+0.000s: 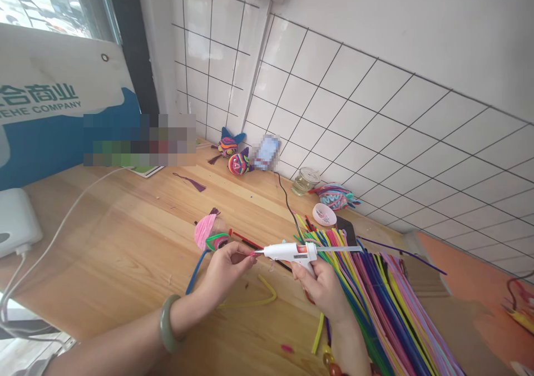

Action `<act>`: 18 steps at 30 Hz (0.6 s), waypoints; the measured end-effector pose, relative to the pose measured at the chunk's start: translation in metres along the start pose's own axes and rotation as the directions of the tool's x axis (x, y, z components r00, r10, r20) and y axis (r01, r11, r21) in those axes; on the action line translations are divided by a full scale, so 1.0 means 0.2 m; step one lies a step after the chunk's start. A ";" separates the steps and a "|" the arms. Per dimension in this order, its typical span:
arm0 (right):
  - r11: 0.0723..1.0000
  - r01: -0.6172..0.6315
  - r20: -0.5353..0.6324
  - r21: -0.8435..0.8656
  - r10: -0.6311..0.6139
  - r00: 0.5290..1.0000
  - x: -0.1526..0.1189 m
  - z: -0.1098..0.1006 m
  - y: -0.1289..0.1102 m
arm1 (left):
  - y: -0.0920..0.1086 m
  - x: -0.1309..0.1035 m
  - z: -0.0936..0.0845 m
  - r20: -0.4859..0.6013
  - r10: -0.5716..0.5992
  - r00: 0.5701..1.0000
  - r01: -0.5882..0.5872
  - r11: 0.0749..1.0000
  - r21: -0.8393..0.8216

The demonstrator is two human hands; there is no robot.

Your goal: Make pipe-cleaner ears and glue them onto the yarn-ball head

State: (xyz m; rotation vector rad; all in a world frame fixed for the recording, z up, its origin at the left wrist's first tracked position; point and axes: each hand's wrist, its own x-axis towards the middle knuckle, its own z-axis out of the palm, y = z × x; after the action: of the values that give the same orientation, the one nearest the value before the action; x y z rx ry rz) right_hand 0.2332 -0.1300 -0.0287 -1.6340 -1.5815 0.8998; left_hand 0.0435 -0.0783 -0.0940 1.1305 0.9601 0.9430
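Note:
My right hand [323,290] is wrapped round the handle of a white hot glue gun [280,252], its nozzle pointing left. A clear glue stick [340,248] sticks out of the gun's back end. At the nozzle tip, my left hand [229,267] has its thumb and fingers pinched together. Something small and reddish shows at those fingertips, too small to make out. Just beyond the left hand rests a ball wrapped in pink [205,230], with a green leaf-shaped coil [217,242] on its side. A blue pipe cleaner [197,273] and a bent yellow pipe cleaner [269,292] lie nearby.
Bundled multicoloured pipe cleaners [375,298] spread along the right side. Towards the wall stand a glass jar [306,181], a pink dish [324,214], colourful wrapped figures [239,163] and a phone [267,152]. A dark tassel [191,182] and a white cable [70,214] lie left.

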 end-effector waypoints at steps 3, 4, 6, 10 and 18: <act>1.000 0.005 -0.001 0.010 -0.005 1.000 0.00 -0.01 0.00 | 0.01 0.00 0.00 0.007 -0.005 1.000 0.005 1.000 -0.014; 1.000 0.008 -0.003 0.015 -0.008 1.000 0.00 -0.01 -0.01 | 0.01 0.00 0.00 0.007 -0.004 1.000 0.004 1.000 -0.019; 1.000 0.010 -0.002 0.024 -0.010 1.000 0.00 -0.01 -0.01 | 0.02 0.00 0.00 0.006 -0.003 1.000 0.003 1.000 -0.022; 1.000 -0.012 0.005 0.012 0.011 1.000 0.00 -0.01 -0.02 | 0.02 0.00 0.00 0.010 -0.015 1.000 0.015 1.000 -0.024; 1.000 -0.028 -0.028 0.012 0.029 0.999 0.00 -0.01 -0.01 | 0.01 -0.01 -0.01 0.027 0.005 1.000 -0.004 1.000 -0.023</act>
State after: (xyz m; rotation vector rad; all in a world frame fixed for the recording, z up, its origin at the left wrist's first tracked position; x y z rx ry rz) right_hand 0.2334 -0.1306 -0.0270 -1.6582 -1.5353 0.8952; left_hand 0.0418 -0.0788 -0.0918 1.1239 0.9226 0.9382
